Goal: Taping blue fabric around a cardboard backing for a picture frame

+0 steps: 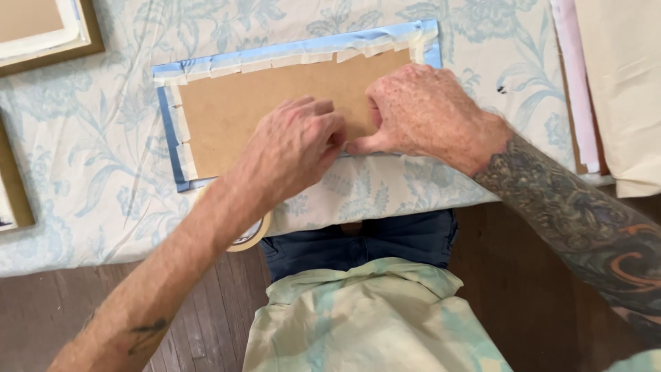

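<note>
Brown rectangular fibreboard panel (275, 103), blue-edged and taped, lying on the floral-clothed bench (82, 172), long axis left-right. Left hand (292, 148) curled narrow, fingertips pinching at the near edge; right hand (420, 114) pressing flat just beside, thumb touching. Pale tape roll (251, 238) below left wrist.

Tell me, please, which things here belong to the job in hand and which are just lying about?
In use:
left hand
right hand
brown backing board
blue fabric edge
tape strips
tape roll

Lying about:
wooden frame
stacked boards and cloth
</note>
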